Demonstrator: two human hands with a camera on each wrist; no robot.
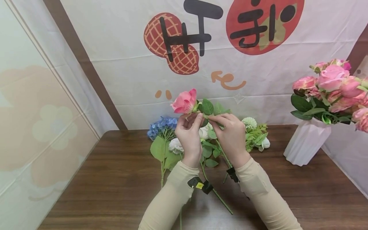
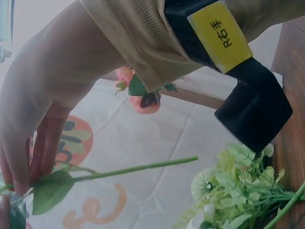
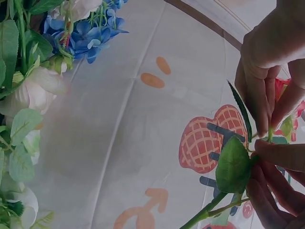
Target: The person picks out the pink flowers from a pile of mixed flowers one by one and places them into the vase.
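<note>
A pink rose [image 1: 185, 101] with green leaves is held up above the table. My left hand [image 1: 188, 135] pinches its stem just below the bloom, between thumb and fingers. Close beside it, my right hand [image 1: 230, 134] pinches the stem at the leaves, its fingertips nearly meeting the left ones. A large leaf [image 3: 233, 164] sticks out by the right fingers in the right wrist view. The lower stem [image 2: 138, 169] runs free past the right hand in the left wrist view. In the right wrist view, the bloom is mostly hidden behind the left hand.
On the brown table [image 1: 115, 179] lie a blue hydrangea [image 1: 162, 127], white flowers [image 1: 176, 146] and a green-white bunch [image 1: 256, 137], partly behind the hands. At the right stands a white vase [image 1: 307, 140] of pink roses [image 1: 333, 78]. A printed cloth [image 1: 123, 73] hangs behind.
</note>
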